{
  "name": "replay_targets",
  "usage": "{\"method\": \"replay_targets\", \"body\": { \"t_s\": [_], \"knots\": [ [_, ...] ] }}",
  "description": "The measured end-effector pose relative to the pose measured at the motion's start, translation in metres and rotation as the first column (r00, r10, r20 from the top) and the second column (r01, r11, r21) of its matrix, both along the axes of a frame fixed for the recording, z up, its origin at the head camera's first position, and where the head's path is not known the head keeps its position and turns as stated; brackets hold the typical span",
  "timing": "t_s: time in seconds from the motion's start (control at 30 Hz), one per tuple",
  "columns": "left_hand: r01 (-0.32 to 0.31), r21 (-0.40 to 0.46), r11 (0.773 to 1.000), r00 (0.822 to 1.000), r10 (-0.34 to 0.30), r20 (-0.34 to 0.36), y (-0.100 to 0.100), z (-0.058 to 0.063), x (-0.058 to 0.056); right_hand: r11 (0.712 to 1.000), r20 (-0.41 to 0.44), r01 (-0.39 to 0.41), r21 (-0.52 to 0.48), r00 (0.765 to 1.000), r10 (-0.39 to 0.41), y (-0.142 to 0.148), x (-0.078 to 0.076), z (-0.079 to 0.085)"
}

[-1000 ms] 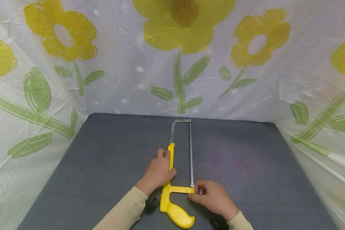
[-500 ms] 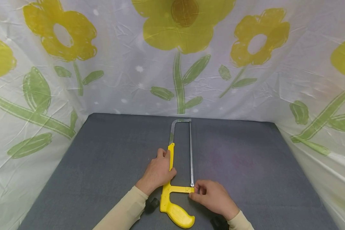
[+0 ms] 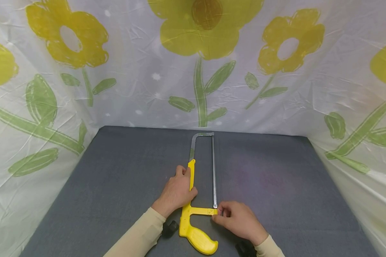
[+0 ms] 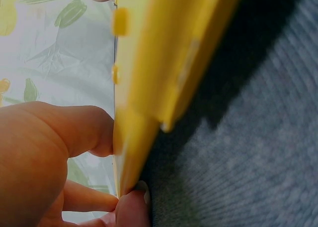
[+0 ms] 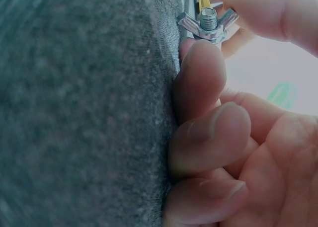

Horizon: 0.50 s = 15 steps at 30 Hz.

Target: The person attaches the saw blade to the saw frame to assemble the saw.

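A hacksaw with a yellow frame and handle lies on the dark table, its handle toward me. The blade runs along the right side of its frame. My left hand grips the yellow part of the frame, thumb on one side and fingers on the other. At the near end of the blade, my right hand pinches a metal wing nut on a threaded bolt. In the right wrist view, the thumb meets one wing, and the other fingers are curled beside the cloth.
A dark grey cloth covers the table. White curtains printed with yellow flowers hang behind it and at both sides. Black wrist devices sit by each sleeve, one near the saw handle.
The right thumb has shifted very slightly at the end of the saw. The left hand and the hacksaw stay in place.
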<state>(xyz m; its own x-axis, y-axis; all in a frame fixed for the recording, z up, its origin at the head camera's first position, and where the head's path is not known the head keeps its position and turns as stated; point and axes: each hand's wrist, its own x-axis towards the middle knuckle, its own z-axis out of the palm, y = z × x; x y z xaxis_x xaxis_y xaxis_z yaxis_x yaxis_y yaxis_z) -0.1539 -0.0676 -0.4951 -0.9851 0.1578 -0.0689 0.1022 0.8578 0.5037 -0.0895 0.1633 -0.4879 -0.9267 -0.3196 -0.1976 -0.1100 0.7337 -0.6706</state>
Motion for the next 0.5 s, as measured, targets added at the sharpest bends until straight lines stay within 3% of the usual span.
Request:
{"method": "replay_targets", "body": {
  "t_s": [0.5],
  "knots": [
    [0.014, 0.005, 1.000, 1.000, -0.014, -0.014, -0.0007, -0.0003, -0.0005, 0.999, 0.004, -0.030, -0.021, 1.000, 0.030, 0.0027, -0.0015, -0.0001]
  ]
}}
